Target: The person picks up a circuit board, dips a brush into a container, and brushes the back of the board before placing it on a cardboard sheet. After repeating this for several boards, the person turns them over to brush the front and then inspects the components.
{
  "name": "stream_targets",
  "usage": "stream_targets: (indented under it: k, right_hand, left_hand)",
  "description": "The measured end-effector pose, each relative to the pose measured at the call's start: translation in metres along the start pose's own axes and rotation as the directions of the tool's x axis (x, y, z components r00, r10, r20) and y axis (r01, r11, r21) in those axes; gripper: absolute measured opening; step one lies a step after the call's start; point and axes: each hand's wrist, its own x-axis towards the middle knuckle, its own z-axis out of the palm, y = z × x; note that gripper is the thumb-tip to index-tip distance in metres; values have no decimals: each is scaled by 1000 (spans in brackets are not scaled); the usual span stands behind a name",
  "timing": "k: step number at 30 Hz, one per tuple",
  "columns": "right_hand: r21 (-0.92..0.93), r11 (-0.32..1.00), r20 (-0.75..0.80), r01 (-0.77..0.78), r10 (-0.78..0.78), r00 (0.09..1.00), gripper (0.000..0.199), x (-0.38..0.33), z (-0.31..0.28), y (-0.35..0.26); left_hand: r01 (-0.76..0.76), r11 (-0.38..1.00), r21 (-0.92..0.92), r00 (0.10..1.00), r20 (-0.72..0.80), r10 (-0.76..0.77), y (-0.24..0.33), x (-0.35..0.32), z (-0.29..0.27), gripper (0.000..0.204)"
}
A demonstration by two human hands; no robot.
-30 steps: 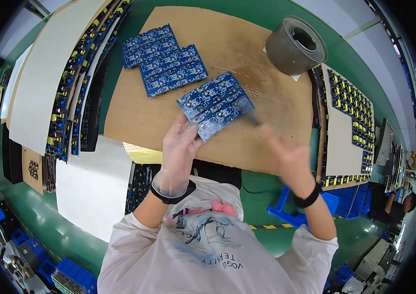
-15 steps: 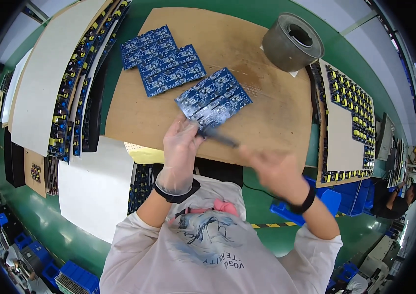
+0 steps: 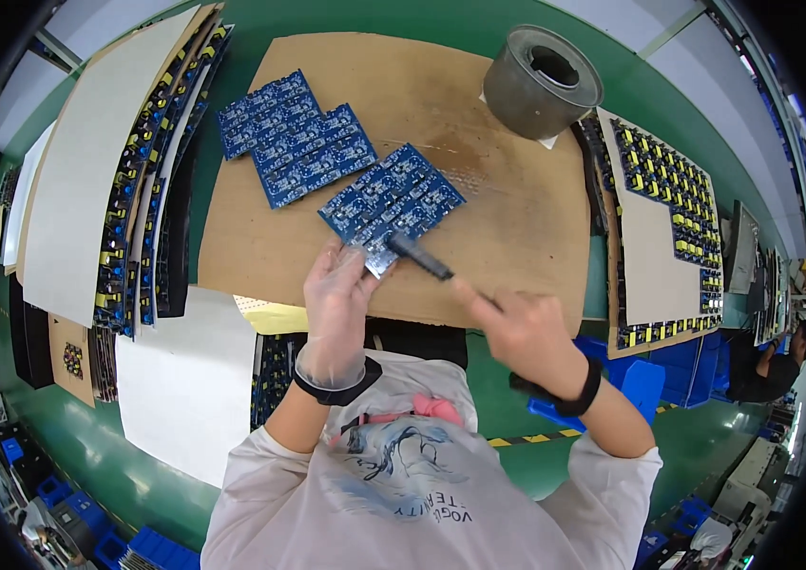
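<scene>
My left hand, in a clear thin glove, pinches the near left edge of a blue circuit board panel. The panel lies tilted on a brown cardboard sheet. A black brush is in the closed fingers of my right hand, its head touching the near part of the panel. Two more blue circuit board panels, a middle one and a far left one, lie partly overlapped or edge to edge on the cardboard.
A round grey metal canister with an opening on top stands at the far right. Stacked boards with yellow components rise at the left; a similar tray is at the right. Blue bins sit below it, and a person is beyond.
The brush has gone from blurred near the panel's close edge to resting on the panel. My right hand has shifted slightly. The whole view has shifted a little.
</scene>
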Motion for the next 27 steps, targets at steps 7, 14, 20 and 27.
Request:
stream_targets:
  k: [7, 14, 20, 27]
  right_hand:
    - [71, 983, -186, 170, -154, 970, 53, 15, 5, -2]
    - [78, 964, 29, 253, -256, 966, 39, 50, 1, -11]
    - [22, 999, -98, 22, -20, 995, 30, 83, 6, 1]
    - [-49, 989, -37, -137, 135, 990, 23, 67, 11, 43]
  left_hand:
    - [7, 1000, 11, 1000, 10, -7, 1, -1, 2, 38]
    - [1, 999, 36, 1000, -9, -1, 6, 4, 5, 35]
    - [-91, 931, 352, 995, 75, 69, 7, 2, -13, 36]
    - [-157, 985, 74, 977, 156, 144, 18, -13, 7, 42]
